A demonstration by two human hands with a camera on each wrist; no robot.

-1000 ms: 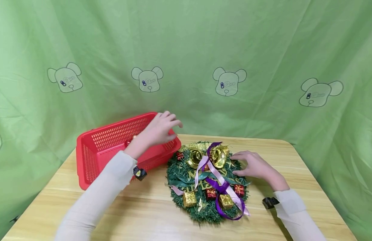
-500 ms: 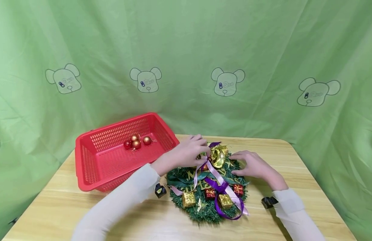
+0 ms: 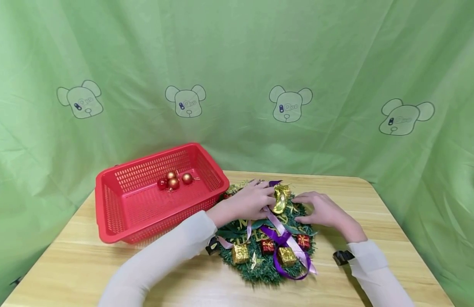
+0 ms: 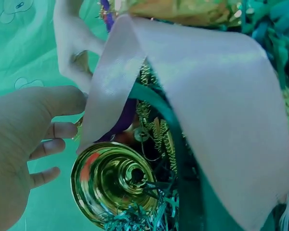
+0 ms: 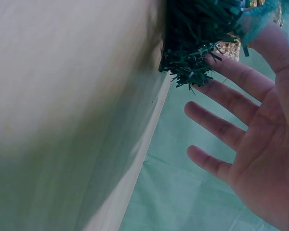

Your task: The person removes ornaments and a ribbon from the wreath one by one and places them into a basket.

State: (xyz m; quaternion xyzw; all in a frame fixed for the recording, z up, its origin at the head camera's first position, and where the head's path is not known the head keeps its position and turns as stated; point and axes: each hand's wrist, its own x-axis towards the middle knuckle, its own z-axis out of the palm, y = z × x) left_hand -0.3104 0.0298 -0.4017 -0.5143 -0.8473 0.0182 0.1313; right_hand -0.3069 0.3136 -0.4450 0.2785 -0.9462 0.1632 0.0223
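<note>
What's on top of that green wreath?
On the green wreath I see a gold bell, red presents, gold presents, a gold star and purple ribbon. The left hand covers some, so I can't see everything under there.

The head view looks forward and down across the counter [image 3: 356, 204], set back enough to take in the plastic basket [image 3: 152, 211] toward eight o'clock, the Christmas wreath [image 3: 261, 273] toward five and the green curtain [image 3: 237, 51] behind. The left wrist view faces the gold bell [image 4: 97, 180] and pink ribbon [image 4: 212, 96] up close; the right wrist view skims low along the counter, with the wreath's edge near one o'clock. All three share wreath and curtain.
</note>
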